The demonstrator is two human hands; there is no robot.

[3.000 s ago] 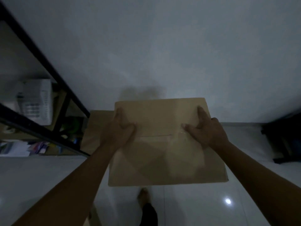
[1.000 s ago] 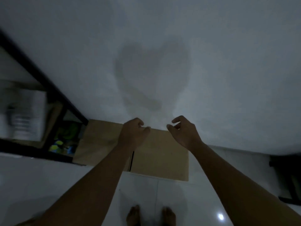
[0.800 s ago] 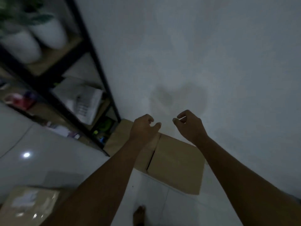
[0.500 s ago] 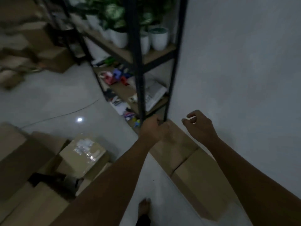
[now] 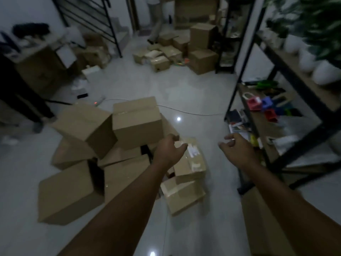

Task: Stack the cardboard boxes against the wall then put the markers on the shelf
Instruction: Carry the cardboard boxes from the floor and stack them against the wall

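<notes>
A heap of several brown cardboard boxes (image 5: 137, 120) lies on the pale tiled floor in front of me. My left hand (image 5: 169, 151) hovers over a small taped box (image 5: 191, 163) at the heap's right side, fingers loosely curled, holding nothing. My right hand (image 5: 237, 151) is raised to the right of that box, open and empty. A black metal shelf (image 5: 276, 115) with wooden boards stands at the right. Bright thin objects (image 5: 181, 62), perhaps markers, lie blurred on the floor by the far boxes.
More cardboard boxes (image 5: 202, 60) are piled at the far end of the room. White plant pots (image 5: 324, 73) and coloured small items (image 5: 263, 106) sit on the shelf. A cable (image 5: 193, 112) runs across the floor. A person's legs (image 5: 155, 21) show at the back.
I have let go of the box set down against the wall and turned left, away from the wall, so the heap of boxes is in front of me. Both hands are empty.
</notes>
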